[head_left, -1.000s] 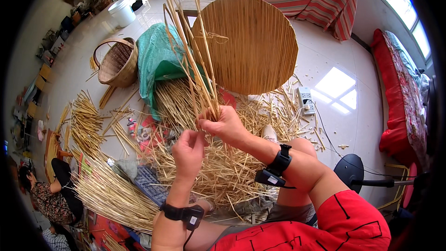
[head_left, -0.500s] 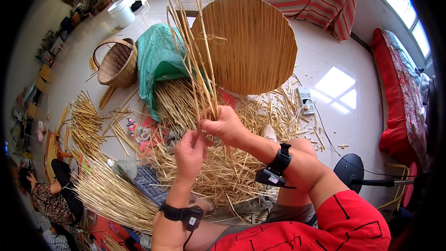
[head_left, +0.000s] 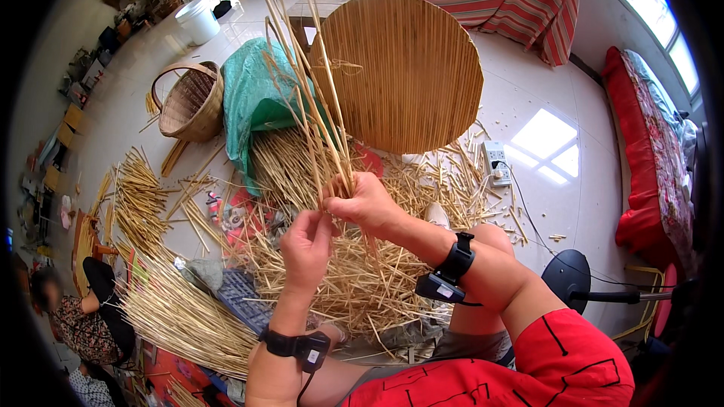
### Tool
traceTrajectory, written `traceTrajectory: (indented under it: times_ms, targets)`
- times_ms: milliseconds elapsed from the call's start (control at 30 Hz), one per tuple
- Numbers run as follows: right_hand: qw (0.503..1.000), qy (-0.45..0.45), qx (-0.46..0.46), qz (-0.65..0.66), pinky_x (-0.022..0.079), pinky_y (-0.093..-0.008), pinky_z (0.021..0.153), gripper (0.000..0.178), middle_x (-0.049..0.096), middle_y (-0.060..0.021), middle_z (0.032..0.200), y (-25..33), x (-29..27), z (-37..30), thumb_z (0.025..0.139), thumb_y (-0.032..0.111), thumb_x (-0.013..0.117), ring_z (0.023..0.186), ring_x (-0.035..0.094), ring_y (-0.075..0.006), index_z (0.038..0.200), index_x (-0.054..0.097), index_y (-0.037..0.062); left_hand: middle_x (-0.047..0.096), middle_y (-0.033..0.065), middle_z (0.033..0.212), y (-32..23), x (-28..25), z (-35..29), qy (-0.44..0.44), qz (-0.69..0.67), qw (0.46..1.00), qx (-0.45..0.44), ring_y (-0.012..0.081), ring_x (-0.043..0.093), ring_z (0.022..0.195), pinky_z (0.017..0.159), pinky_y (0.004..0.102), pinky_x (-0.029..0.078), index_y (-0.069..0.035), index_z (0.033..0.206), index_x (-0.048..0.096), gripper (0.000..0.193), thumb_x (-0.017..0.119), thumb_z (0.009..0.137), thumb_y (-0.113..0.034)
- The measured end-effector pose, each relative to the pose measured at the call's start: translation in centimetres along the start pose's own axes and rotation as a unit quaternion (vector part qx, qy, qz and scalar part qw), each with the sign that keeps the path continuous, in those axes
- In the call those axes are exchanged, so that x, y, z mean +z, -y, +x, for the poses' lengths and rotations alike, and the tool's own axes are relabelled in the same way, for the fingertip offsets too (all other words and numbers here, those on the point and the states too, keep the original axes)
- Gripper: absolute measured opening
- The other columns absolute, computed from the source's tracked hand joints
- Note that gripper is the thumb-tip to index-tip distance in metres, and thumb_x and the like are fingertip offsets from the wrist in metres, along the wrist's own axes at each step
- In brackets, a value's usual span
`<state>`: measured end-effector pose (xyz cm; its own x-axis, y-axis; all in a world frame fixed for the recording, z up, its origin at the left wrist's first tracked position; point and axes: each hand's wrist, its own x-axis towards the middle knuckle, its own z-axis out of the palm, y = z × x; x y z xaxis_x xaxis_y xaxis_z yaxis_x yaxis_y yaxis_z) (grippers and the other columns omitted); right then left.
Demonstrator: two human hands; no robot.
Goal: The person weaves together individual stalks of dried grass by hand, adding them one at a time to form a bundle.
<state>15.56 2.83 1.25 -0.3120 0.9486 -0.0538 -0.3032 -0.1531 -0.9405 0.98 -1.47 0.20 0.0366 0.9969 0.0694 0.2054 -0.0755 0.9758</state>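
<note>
A small bunch of long dry stalks (head_left: 326,136) stands upright in my right hand (head_left: 363,202), whose fingers are wrapped around its lower end. My left hand (head_left: 307,245) touches the bunch just below, thumb and fingertips pinched at the stalk bottoms; the exact piece it grips is too small to make out. Under both hands spreads a heap of short cut stalk pieces (head_left: 339,279). More long stalks (head_left: 283,162) poke out of a green plastic sack (head_left: 260,79) behind the bunch. A big sheaf of pale stalks (head_left: 181,316) lies to my left.
A round board faced with stalks (head_left: 400,71) stands beyond my hands. To its left are a wicker basket (head_left: 192,105) and a white bucket (head_left: 197,21). A power strip (head_left: 496,163) with a cable lies at right. Another person (head_left: 83,324) sits at far left.
The upper ends of the held stalks have swung slightly left. Both hands have barely moved and keep their grip.
</note>
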Motion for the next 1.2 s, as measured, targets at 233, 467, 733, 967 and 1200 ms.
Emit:
traceTrajectory:
  times_ms: [233,467,733,967,1200]
  targets:
    - [1.0,0.018,-0.004,0.012,0.038,-0.0206,0.046,0.004,0.056,0.0009,0.066,0.1,0.1,-0.1,0.077,0.005,0.06,0.054,0.048,-0.0049,0.077,0.059,0.0014,0.062,0.0014,0.064,0.1,0.0,0.0,0.017,-0.007,1.0,0.002,0.0034,0.048,0.047,0.042,0.0196,0.036,-0.001,0.084,0.058,0.013,0.055,0.091,-0.011]
    - [0.999,0.029,-0.006,0.03,0.042,-0.0219,0.047,0.005,0.058,-0.001,0.068,0.8,0.2,-0.3,0.08,0.004,0.06,0.057,0.054,-0.0063,0.079,0.058,-0.0003,0.061,-0.0003,0.065,-0.4,-0.2,0.1,0.029,-0.046,0.999,-0.008,0.003,0.046,0.047,0.042,0.0187,0.035,-0.002,0.087,0.059,0.017,0.052,0.094,-0.016]
    - [0.997,0.052,-0.046,0.02,0.043,-0.0242,0.041,0.003,0.057,-0.0041,0.064,0.1,0.3,-0.1,0.078,0.0,0.057,0.051,0.055,-0.0104,0.077,0.055,-0.0022,0.061,0.0005,0.063,0.1,-0.2,0.0,0.028,-0.033,0.999,0.007,0.0035,0.048,0.047,0.042,0.0194,0.035,-0.002,0.084,0.059,0.02,0.053,0.094,-0.018]
    - [0.998,0.065,-0.011,0.013,0.044,-0.0237,0.044,0.004,0.057,-0.003,0.067,-0.3,-0.1,0.1,0.079,0.001,0.057,0.054,0.054,-0.0085,0.079,0.055,-0.0015,0.059,0.0011,0.058,-0.4,-0.2,0.1,0.038,-0.001,0.999,0.024,0.005,0.049,0.044,0.041,0.0206,0.036,-0.001,0.078,0.06,0.026,0.051,0.094,-0.018]
    - [0.998,0.042,-0.049,-0.007,0.044,-0.0242,0.044,0.003,0.057,-0.0033,0.067,-0.1,0.1,0.0,0.078,-0.001,0.057,0.053,0.054,-0.0094,0.079,0.055,-0.0017,0.06,0.0025,0.058,-0.2,-0.4,0.2,0.04,0.048,0.997,0.043,0.0072,0.052,0.045,0.043,0.0229,0.038,0.0,0.082,0.06,0.022,0.049,0.094,-0.015]
